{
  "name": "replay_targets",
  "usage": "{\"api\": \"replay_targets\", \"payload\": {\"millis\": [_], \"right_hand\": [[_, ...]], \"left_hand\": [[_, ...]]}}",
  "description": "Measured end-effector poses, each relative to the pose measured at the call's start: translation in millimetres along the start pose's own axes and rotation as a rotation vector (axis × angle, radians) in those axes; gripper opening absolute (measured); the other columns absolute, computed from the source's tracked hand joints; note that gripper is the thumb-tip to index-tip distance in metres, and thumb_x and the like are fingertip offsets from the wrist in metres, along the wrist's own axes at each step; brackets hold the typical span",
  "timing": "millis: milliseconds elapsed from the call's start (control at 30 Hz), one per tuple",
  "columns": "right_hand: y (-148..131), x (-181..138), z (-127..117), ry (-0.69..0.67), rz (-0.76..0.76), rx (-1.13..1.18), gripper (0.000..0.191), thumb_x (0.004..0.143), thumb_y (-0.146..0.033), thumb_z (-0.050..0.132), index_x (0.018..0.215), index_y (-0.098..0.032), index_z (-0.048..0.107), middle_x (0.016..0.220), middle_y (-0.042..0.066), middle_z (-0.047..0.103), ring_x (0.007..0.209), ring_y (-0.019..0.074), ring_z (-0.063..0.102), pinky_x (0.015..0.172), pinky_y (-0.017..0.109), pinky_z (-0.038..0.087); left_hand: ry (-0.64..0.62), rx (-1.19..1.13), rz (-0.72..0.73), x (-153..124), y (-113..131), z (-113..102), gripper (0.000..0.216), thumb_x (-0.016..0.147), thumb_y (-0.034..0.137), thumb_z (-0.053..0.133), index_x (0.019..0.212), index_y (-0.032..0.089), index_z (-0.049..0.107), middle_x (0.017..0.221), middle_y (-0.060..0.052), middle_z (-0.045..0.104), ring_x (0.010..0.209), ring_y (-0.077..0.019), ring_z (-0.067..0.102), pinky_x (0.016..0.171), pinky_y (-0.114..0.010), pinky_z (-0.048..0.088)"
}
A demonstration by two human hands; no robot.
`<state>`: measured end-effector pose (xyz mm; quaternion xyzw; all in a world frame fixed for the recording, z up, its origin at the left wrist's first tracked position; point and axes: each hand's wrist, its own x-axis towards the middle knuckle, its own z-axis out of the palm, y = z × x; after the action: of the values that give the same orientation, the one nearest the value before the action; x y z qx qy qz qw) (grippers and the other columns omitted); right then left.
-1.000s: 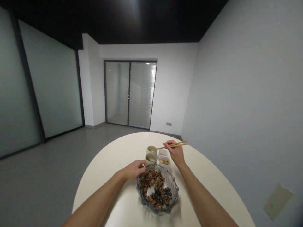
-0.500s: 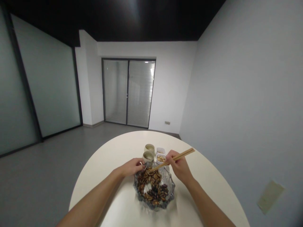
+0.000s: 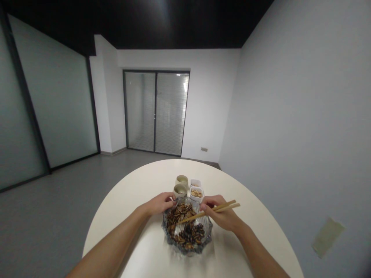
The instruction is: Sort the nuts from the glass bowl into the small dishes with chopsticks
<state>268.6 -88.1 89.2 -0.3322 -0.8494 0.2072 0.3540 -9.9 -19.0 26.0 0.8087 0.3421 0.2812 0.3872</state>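
Note:
A clear glass bowl (image 3: 209,231) with a scalloped rim stands on the table in front of me. It holds striped brown seeds (image 3: 182,212), which look like melon seeds, and a cluster of dark round pieces (image 3: 189,233). My left hand (image 3: 160,203) is closed on the bowl's far-left rim. In my right hand (image 3: 218,211) is a pair of chopsticks (image 3: 216,209), slanting down to the left. Their tips are inside the bowl, at the lower edge of the seeds. Whether the tips pinch a piece is too small to tell.
Behind the bowl stand two greenish cups (image 3: 180,190), one behind the other. To their right are two small white dishes (image 3: 196,194), the nearer holding pale nuts. All stand on a round white table (image 3: 130,193). A wall (image 3: 290,135) rises on the right.
My right hand has moved slightly down and nearer. The chopstick tips have shifted from the seeds' far part toward the bowl's nearer left. My left hand stays at the rim.

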Motion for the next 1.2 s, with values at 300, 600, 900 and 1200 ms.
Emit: {"api": "replay_targets", "payload": {"millis": [300, 600, 900, 1200], "right_hand": [[4.4, -4.2, -5.6, -0.067, 0.100, 0.050, 0.045, 0.098, -0.042, 0.046, 0.072, -0.016, 0.073, 0.052, 0.000, 0.055, 0.049, 0.0122, 0.048, 0.047, 0.022, 0.034], [12.4, -5.6, -14.0, 0.070, 0.154, 0.131, 0.057, 0.097, -0.055, 0.044, 0.065, -0.016, 0.071, 0.050, 0.003, 0.060, 0.048, 0.0149, 0.056, 0.048, 0.024, 0.042], [29.4, -9.3, -20.4, 0.158, 0.183, 0.108, 0.059, 0.096, -0.057, 0.043, 0.065, -0.017, 0.072, 0.047, 0.003, 0.060, 0.046, 0.0153, 0.056, 0.048, 0.025, 0.043], [20.0, -5.3, -14.8, 0.197, 0.109, 0.104, 0.054, 0.096, -0.057, 0.045, 0.071, -0.017, 0.073, 0.057, 0.005, 0.065, 0.053, 0.0169, 0.059, 0.051, 0.026, 0.045]], "left_hand": [[0.011, 0.027, -0.029, 0.2, -2.0, -0.1, 0.032, 0.084, 0.040, 0.056, 0.097, 0.013, 0.067, 0.087, -0.005, 0.067, 0.082, -0.0206, 0.057, 0.075, -0.028, 0.044], [0.004, 0.040, -0.023, 0.3, -3.7, -1.0, 0.026, 0.084, 0.037, 0.053, 0.089, 0.014, 0.063, 0.082, -0.003, 0.062, 0.076, -0.0176, 0.055, 0.068, -0.025, 0.041], [0.005, 0.037, -0.020, -0.1, -5.8, -0.3, 0.027, 0.084, 0.039, 0.052, 0.090, 0.015, 0.063, 0.081, -0.002, 0.062, 0.075, -0.0168, 0.054, 0.067, -0.024, 0.041], [0.013, 0.054, -0.053, -0.5, -2.4, -0.4, 0.027, 0.084, 0.041, 0.054, 0.083, 0.015, 0.060, 0.073, -0.001, 0.057, 0.069, -0.0152, 0.050, 0.060, -0.023, 0.036]]}}
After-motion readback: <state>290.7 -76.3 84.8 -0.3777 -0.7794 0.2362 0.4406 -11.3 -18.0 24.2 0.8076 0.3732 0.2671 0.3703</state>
